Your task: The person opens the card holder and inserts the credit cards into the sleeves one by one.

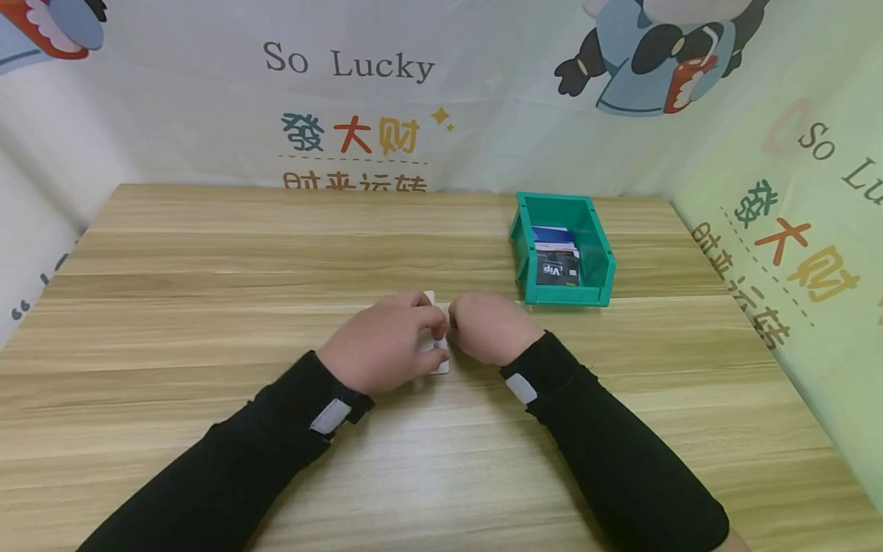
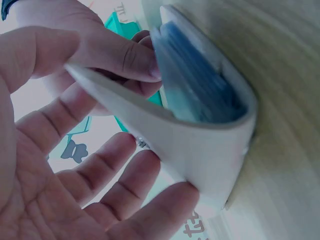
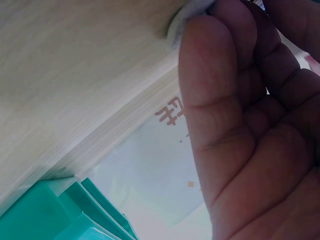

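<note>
A small white card holder (image 1: 441, 365) sits on the table between the two hands, mostly covered by them in the head view. In the left wrist view its cover (image 2: 200, 152) stands raised, with a stack of bluish clear plastic sleeves (image 2: 195, 80) inside. My left hand (image 1: 382, 343) holds the lifted cover, thumb at its edge and fingers against its outer side. From the other side, my right hand (image 1: 493, 327) pinches at the edge of the sleeves, thumb and curled fingers together. Whether a card is between those fingertips is hidden.
A green open bin (image 1: 564, 296) stands beyond the right hand, holding several cards (image 1: 557, 268), one dark and marked Vip. The wooden table (image 1: 228, 284) meets a printed cloth backdrop (image 1: 207, 123) at the back and sides.
</note>
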Demonstrator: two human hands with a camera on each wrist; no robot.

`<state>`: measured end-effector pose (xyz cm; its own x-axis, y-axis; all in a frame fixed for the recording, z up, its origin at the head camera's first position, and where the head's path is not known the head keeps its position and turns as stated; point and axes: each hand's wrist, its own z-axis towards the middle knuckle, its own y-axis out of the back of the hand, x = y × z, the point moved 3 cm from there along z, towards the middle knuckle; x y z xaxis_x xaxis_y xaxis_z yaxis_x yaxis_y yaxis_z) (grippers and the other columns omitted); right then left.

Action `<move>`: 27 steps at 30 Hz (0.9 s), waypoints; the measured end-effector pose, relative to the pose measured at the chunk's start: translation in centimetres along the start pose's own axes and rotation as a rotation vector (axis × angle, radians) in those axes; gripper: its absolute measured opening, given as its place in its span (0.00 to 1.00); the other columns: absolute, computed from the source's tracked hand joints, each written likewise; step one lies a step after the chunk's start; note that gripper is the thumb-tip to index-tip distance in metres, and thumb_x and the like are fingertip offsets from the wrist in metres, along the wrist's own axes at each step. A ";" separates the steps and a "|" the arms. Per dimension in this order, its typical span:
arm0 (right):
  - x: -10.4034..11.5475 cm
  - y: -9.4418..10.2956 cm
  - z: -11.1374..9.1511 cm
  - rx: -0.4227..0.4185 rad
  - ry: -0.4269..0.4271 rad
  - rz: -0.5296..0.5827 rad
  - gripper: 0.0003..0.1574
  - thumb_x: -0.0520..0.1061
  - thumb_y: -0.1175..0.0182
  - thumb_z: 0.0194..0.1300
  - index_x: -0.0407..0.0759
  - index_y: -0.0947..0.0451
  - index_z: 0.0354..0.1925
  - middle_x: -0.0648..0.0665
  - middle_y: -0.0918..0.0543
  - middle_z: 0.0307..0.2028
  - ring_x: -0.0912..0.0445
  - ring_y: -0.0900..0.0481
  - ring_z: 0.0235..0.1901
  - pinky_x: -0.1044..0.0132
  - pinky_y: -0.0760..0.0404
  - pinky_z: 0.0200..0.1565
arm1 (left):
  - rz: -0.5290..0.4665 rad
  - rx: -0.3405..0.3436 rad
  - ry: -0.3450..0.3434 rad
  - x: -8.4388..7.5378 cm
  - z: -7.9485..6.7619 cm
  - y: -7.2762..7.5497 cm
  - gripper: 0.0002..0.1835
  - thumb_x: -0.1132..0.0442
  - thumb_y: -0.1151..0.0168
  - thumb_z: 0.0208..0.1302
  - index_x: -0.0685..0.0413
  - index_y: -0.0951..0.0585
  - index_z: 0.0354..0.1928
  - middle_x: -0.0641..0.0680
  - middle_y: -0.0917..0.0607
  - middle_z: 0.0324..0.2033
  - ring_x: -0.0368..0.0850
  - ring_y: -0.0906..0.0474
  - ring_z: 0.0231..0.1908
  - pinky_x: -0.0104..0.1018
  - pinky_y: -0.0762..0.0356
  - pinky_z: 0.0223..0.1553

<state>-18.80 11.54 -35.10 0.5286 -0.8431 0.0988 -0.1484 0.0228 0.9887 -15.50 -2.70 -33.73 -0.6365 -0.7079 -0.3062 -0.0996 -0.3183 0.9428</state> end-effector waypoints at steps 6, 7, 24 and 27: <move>0.0 -0.1 0.0 0.006 -0.015 0.016 0.16 0.46 0.44 0.65 0.47 0.25 0.20 0.50 0.28 0.15 0.57 0.31 0.17 0.66 0.32 0.22 | -0.011 -0.049 0.074 0.3 -0.1 1.0 0.11 0.52 0.38 0.59 0.42 0.28 0.23 0.47 0.29 0.37 0.40 0.32 0.28 0.33 0.30 0.26; 0.0 -0.1 0.1 0.004 -0.015 0.017 0.17 0.47 0.45 0.66 0.47 0.25 0.20 0.50 0.28 0.15 0.57 0.31 0.17 0.66 0.32 0.22 | -0.015 -0.048 0.092 0.4 -0.1 1.2 0.12 0.54 0.38 0.59 0.43 0.29 0.22 0.48 0.29 0.38 0.40 0.32 0.28 0.33 0.30 0.25; 0.1 -0.2 0.1 0.041 -0.065 0.041 0.20 0.55 0.41 0.63 0.48 0.25 0.18 0.51 0.30 0.13 0.57 0.31 0.16 0.66 0.34 0.21 | -0.069 0.047 0.326 2.4 -0.9 3.2 0.11 0.66 0.45 0.54 0.54 0.26 0.41 0.53 0.33 0.42 0.47 0.29 0.29 0.36 0.28 0.24; 0.1 -0.2 0.0 0.039 -0.074 0.045 0.21 0.55 0.40 0.62 0.48 0.25 0.17 0.51 0.31 0.12 0.57 0.31 0.16 0.66 0.34 0.21 | -0.076 0.074 0.365 2.8 -1.0 3.5 0.13 0.66 0.44 0.55 0.56 0.26 0.44 0.54 0.32 0.42 0.48 0.29 0.28 0.36 0.27 0.23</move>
<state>-18.72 11.41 -35.30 0.4581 -0.8789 0.1333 -0.2041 0.0420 0.9781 -16.82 -6.42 -31.45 -0.3123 -0.8664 -0.3897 -0.1992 -0.3414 0.9186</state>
